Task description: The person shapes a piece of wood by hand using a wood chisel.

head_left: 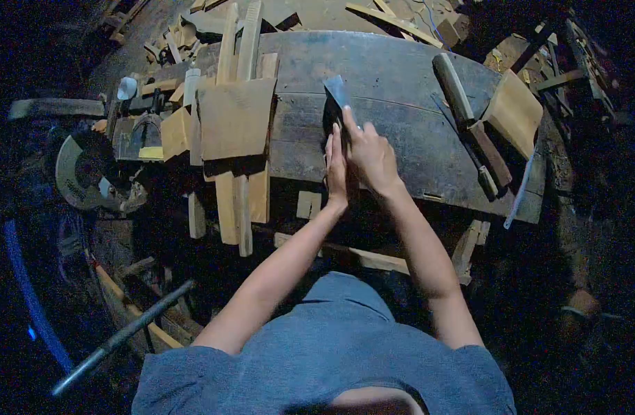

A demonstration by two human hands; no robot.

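My right hand (pixel 373 153) is closed round the near end of a flat metal blade (pixel 337 90), its index finger stretched along it. The blade has a wide, pale far end and tilts up to the left over the wooden workbench (pixel 407 131). Close against its left side is my left hand (pixel 337 166), seen edge-on with thumb and fingers stretched forward. A dark patch beside the blade hides what lies there, and my palm covers the blade's near end.
At left, a thick wooden block (pixel 236 119) lies over long wood strips (pixel 227 207). A circular saw blade (pixel 82 173) stands beyond the bench's left end. Rightward are a wooden bar (pixel 454 86), a curved wood piece (pixel 514 114) and a thin metal strip (pixel 521 187).
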